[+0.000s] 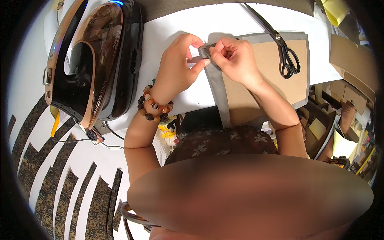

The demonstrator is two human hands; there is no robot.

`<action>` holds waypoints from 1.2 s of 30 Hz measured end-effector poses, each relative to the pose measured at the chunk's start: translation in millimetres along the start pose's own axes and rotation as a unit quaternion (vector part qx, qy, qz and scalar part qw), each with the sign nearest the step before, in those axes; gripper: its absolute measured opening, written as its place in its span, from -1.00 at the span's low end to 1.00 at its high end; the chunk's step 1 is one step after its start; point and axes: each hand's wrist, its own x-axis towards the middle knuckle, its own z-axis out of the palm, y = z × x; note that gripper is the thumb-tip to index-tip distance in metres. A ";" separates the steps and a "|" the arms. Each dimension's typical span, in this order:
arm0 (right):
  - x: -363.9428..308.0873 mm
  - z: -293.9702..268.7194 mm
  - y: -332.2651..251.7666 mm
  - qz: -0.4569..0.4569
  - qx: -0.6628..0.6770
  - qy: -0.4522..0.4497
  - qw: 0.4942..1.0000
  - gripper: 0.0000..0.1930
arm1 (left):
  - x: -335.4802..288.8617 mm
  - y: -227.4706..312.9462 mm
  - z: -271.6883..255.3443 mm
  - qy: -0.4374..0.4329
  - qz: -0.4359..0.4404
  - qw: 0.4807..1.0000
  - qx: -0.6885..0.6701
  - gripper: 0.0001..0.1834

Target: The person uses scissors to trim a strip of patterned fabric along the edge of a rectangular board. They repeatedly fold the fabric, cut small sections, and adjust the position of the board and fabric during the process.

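Observation:
A tan board (262, 60) with a grey fabric border (215, 90) lies on the white work surface. At its upper left corner the fabric is bunched up. My left hand (180, 66) curves round that corner, thumb and index fingertips on the grey fabric. My right hand (236, 60) is closed in a pinch on the same folded fabric, its wrist over the board. What exactly lies between the right fingertips is hidden. Black-handled scissors (285, 54) rest across the board's upper right part, blades pointing up and left.
A large black and copper-coloured iron (96, 60) stands to my left. Several strips of dark patterned cloth (64, 192) with gold motifs lie at the lower left. Cardboard boxes (354, 60) and shelves with mixed items are at the right, beside yellow paper (336, 10).

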 end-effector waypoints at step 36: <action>-29.2 -140.3 25.4 -0.127 -0.378 0.161 0.903 -0.80 | 22.1 -6.9 8.8 -0.015 0.165 0.984 0.058 -0.79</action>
